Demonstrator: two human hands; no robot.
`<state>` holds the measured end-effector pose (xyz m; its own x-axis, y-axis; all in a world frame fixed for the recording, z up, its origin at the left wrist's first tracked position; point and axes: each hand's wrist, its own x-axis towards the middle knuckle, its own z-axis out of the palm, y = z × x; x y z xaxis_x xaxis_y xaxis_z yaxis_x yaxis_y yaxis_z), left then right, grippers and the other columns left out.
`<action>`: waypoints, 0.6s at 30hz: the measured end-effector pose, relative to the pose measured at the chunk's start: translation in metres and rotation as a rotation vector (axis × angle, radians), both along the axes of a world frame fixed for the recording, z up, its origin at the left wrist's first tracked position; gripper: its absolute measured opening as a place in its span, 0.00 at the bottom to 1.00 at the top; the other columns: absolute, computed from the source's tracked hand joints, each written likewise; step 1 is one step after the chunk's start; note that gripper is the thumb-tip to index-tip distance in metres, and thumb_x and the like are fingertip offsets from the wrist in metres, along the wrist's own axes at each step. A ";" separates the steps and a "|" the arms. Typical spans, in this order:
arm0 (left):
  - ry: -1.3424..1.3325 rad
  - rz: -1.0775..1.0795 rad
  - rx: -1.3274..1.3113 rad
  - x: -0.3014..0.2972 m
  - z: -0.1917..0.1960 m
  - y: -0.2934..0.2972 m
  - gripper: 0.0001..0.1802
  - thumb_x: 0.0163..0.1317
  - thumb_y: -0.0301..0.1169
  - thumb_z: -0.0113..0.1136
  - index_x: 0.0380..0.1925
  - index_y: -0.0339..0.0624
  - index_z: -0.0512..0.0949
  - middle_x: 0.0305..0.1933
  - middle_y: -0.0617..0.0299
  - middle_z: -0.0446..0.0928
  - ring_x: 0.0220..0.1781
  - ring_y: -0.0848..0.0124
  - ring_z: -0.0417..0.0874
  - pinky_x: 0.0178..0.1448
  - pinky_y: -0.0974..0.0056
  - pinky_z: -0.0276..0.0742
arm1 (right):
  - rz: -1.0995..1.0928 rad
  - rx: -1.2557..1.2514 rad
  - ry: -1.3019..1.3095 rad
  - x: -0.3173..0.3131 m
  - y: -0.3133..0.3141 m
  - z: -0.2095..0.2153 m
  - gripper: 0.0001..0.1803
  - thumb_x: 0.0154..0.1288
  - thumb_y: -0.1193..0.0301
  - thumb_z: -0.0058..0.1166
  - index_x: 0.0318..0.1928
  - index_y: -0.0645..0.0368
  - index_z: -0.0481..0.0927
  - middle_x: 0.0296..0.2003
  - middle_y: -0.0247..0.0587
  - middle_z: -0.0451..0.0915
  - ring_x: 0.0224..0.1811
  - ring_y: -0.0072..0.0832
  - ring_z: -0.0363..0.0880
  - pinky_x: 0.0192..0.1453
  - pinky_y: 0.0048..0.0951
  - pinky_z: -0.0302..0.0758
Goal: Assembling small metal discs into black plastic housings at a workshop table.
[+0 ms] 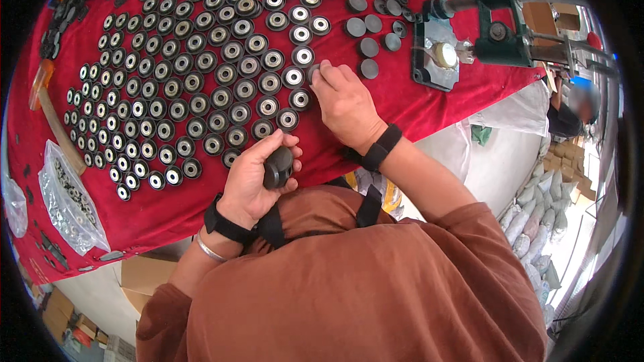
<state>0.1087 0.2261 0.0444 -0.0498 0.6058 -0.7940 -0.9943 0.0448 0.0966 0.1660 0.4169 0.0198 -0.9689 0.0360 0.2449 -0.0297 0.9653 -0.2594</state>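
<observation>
Placement, likely: dark part point(276, 169) clasped, left hand point(249, 175), nine o'clock.
Seemingly pinching disc point(313, 72), right hand point(349, 106), one o'clock; probably needs neat release.

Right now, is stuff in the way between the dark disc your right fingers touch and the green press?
Yes: the right hand itself, then loose dark discs on the red cloth before the green press.

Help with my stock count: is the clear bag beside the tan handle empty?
Not empty: small silvery pieces show through the clear bag; I cannot tell whether it's sealed.
</observation>
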 end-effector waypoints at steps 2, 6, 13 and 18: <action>-0.004 -0.002 0.012 0.001 0.001 0.002 0.13 0.64 0.42 0.50 0.34 0.46 0.74 0.31 0.66 0.74 0.31 0.73 0.76 0.25 0.72 0.71 | 0.026 0.076 -0.059 -0.002 -0.001 0.006 0.16 0.48 0.80 0.51 0.41 0.69 0.73 0.40 0.52 0.73 0.37 0.40 0.71 0.42 0.34 0.72; -0.057 0.033 0.064 0.005 0.006 0.009 0.14 0.65 0.43 0.48 0.35 0.44 0.74 0.32 0.64 0.74 0.32 0.72 0.77 0.26 0.72 0.73 | 0.058 0.145 -0.024 -0.006 -0.001 -0.001 0.15 0.47 0.77 0.48 0.39 0.66 0.73 0.41 0.51 0.73 0.37 0.39 0.71 0.40 0.34 0.69; -0.097 0.193 0.256 -0.002 0.003 0.009 0.21 0.69 0.41 0.37 0.48 0.35 0.69 0.45 0.51 0.75 0.45 0.60 0.78 0.46 0.56 0.81 | -0.101 0.166 -0.020 0.017 0.046 0.003 0.10 0.53 0.73 0.48 0.37 0.60 0.75 0.38 0.46 0.72 0.38 0.42 0.70 0.42 0.39 0.70; -0.080 0.178 0.192 0.002 0.007 0.009 0.23 0.69 0.45 0.35 0.49 0.37 0.69 0.45 0.52 0.75 0.46 0.60 0.78 0.49 0.53 0.79 | 0.116 -0.402 0.083 0.014 -0.002 0.061 0.10 0.51 0.75 0.57 0.36 0.61 0.78 0.28 0.44 0.75 0.32 0.39 0.76 0.34 0.36 0.74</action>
